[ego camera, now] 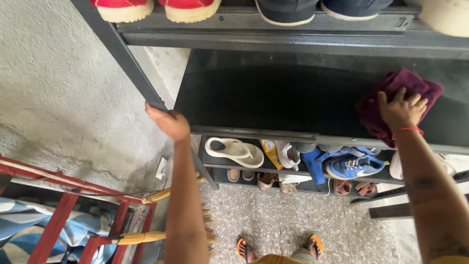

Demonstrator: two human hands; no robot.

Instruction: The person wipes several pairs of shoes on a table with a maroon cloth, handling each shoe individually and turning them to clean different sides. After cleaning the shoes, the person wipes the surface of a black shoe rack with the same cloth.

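Crumpled maroon cloth (391, 105) on dark shelf (273, 98), grey upright post (132, 66)

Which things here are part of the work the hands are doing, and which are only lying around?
In use:
- right hand pressing the maroon cloth
- dark shelf under the cloth
- left hand gripping the rack post

Lying about:
- white sandal and blue sneaker on lower shelves
- red shoes above
- broom
- red frame
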